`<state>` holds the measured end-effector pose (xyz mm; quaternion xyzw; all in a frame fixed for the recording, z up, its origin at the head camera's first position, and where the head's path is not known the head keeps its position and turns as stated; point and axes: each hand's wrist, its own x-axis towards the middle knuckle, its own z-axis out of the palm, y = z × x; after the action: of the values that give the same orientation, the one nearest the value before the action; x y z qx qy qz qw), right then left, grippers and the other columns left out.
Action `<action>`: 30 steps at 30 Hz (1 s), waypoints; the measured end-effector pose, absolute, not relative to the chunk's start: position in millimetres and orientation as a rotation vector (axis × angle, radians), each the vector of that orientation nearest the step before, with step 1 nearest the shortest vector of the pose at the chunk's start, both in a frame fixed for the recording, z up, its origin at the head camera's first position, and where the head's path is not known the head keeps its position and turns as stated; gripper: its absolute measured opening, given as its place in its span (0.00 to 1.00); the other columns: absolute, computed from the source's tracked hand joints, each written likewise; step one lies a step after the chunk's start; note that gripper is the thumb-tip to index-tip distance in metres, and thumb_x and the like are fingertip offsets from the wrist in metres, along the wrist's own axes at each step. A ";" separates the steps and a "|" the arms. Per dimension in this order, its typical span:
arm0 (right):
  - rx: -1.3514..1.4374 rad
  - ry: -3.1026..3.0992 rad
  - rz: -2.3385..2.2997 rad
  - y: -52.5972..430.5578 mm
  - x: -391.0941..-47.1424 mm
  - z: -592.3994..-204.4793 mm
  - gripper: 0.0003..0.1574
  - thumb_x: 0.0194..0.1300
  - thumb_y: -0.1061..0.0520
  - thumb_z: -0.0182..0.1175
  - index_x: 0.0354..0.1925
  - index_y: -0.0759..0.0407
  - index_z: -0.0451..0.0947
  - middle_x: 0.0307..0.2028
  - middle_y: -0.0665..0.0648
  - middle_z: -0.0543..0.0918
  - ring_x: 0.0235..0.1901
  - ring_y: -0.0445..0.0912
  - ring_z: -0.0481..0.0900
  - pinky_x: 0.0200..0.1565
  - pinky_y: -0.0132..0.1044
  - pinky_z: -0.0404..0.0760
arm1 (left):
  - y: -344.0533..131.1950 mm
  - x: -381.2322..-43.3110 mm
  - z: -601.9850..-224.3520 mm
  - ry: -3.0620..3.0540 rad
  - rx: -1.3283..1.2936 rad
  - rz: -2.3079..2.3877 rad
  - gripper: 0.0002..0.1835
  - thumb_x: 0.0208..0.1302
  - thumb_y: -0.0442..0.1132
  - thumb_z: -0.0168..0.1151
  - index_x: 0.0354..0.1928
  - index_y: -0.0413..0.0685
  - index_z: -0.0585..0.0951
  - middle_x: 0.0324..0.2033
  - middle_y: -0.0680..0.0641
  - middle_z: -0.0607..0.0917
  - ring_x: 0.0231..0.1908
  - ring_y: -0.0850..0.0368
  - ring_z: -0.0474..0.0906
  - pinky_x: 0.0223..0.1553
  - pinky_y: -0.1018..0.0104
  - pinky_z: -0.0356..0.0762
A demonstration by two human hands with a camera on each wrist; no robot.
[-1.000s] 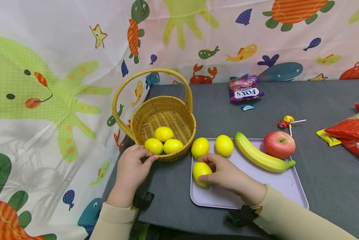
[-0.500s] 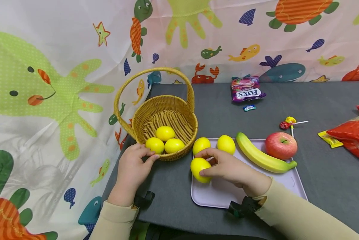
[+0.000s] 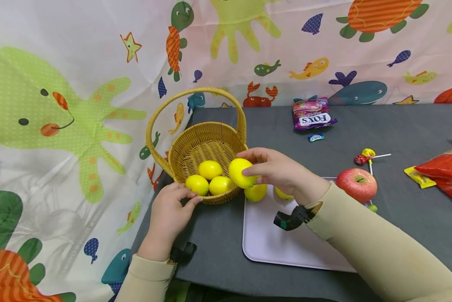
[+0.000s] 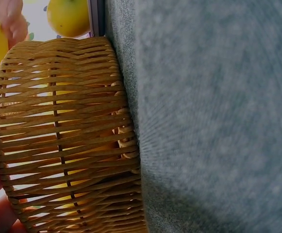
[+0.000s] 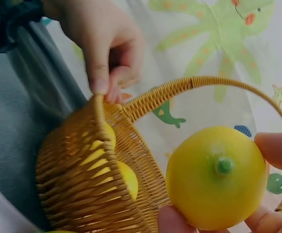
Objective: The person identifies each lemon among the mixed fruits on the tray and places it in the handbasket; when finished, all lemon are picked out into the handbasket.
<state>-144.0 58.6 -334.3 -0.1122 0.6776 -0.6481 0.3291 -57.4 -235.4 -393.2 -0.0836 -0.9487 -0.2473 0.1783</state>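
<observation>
In the head view my right hand (image 3: 280,172) pinches a yellow lemon (image 3: 242,173) over the right rim of a wicker basket (image 3: 184,140). The right wrist view shows that lemon (image 5: 216,177) up close, its green tip facing the camera, fingers around its sides. My left hand (image 3: 171,214) grips the basket's near rim between thumb and fingers. Inside the basket lie three lemons (image 3: 210,170), grouped at the near side. Two more lemons (image 3: 255,193) sit on the lilac tray (image 3: 263,239), one mostly hidden by my right hand.
A red apple (image 3: 357,185) rests at the tray's far right; the banana is hidden by the right arm except its green tip. Behind are a purple candy bag (image 3: 312,114), a small blue candy (image 3: 316,137), lollipops (image 3: 365,157) and a red bag (image 3: 446,167).
My right hand has lifted the lemon off the tray and carried it up and left to the basket's rim. My left hand stays on the basket's near rim.
</observation>
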 end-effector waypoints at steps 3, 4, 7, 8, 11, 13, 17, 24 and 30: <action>-0.269 1.727 -1.732 47.2 -158.5 -331.3 0.32 0.71 0.60 0.61 0.70 0.54 0.68 0.67 0.58 0.70 0.61 0.55 0.72 0.61 0.49 0.77 | -236.5 -57.3 -393.9 -2.679 -0.234 -0.697 0.10 0.51 0.45 0.82 0.29 0.50 0.89 0.34 0.52 0.83 0.43 0.50 0.79 0.48 0.52 0.78; -0.263 1.711 -1.745 43.5 -163.1 -331.2 0.32 0.71 0.60 0.60 0.71 0.55 0.68 0.67 0.58 0.70 0.60 0.54 0.72 0.59 0.47 0.77 | -236.5 -57.1 -393.8 -2.680 -0.232 -0.696 0.10 0.51 0.45 0.81 0.29 0.50 0.89 0.33 0.52 0.83 0.42 0.50 0.79 0.47 0.53 0.78; -0.243 1.716 -1.758 33.3 -175.6 -332.3 0.32 0.71 0.61 0.59 0.71 0.56 0.67 0.67 0.56 0.71 0.56 0.52 0.71 0.53 0.43 0.76 | -236.3 -57.0 -394.0 -2.685 -0.230 -0.693 0.10 0.51 0.45 0.81 0.29 0.50 0.89 0.33 0.52 0.83 0.42 0.51 0.79 0.46 0.54 0.78; -0.236 1.738 -1.750 30.2 -179.1 -332.8 0.32 0.71 0.60 0.59 0.71 0.55 0.68 0.66 0.55 0.71 0.56 0.51 0.71 0.54 0.44 0.75 | -236.0 -56.8 -394.0 -2.688 -0.231 -0.692 0.10 0.52 0.45 0.81 0.30 0.50 0.89 0.33 0.52 0.83 0.41 0.51 0.79 0.45 0.54 0.78; -0.240 1.869 -1.665 20.0 -186.3 -334.0 0.31 0.71 0.60 0.58 0.71 0.54 0.69 0.66 0.55 0.72 0.57 0.51 0.72 0.58 0.47 0.76 | -235.0 -56.7 -393.4 -2.693 -0.228 -0.688 0.10 0.52 0.45 0.81 0.30 0.51 0.89 0.33 0.53 0.83 0.41 0.51 0.78 0.45 0.55 0.78; -0.286 2.031 -1.540 12.9 -187.9 -334.2 0.31 0.70 0.59 0.58 0.70 0.53 0.70 0.65 0.54 0.73 0.57 0.51 0.72 0.60 0.48 0.75 | -234.3 -56.7 -392.8 -2.698 -0.227 -0.689 0.09 0.52 0.45 0.81 0.30 0.51 0.89 0.33 0.53 0.83 0.40 0.52 0.78 0.45 0.55 0.78; -0.430 2.364 -1.211 -0.7 -185.7 -334.4 0.32 0.66 0.56 0.60 0.69 0.53 0.72 0.65 0.55 0.74 0.55 0.52 0.72 0.54 0.45 0.76 | -233.9 -56.6 -392.1 -2.703 -0.227 -0.679 0.09 0.52 0.45 0.81 0.29 0.51 0.89 0.33 0.53 0.83 0.40 0.52 0.78 0.44 0.55 0.78; -0.550 2.586 -0.856 -20.6 -183.3 -337.5 0.34 0.64 0.53 0.62 0.68 0.57 0.73 0.64 0.57 0.78 0.53 0.51 0.74 0.56 0.45 0.75 | -234.1 -56.3 -391.9 -2.702 -0.227 -0.667 0.09 0.53 0.45 0.81 0.29 0.51 0.89 0.34 0.53 0.83 0.42 0.51 0.79 0.46 0.54 0.79; -0.609 2.647 -0.686 -30.9 -187.5 -343.3 0.24 0.62 0.55 0.62 0.57 0.60 0.79 0.48 0.57 0.83 0.41 0.51 0.76 0.45 0.41 0.77 | -234.8 -56.5 -392.0 -2.694 -0.238 -0.674 0.09 0.53 0.45 0.81 0.29 0.50 0.89 0.34 0.52 0.83 0.42 0.51 0.79 0.47 0.54 0.79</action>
<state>-187.5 -30.9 -343.3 -0.2144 0.9312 -0.2412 0.1694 -56.5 -234.8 -392.0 -0.0840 -0.9514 -0.2380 0.1764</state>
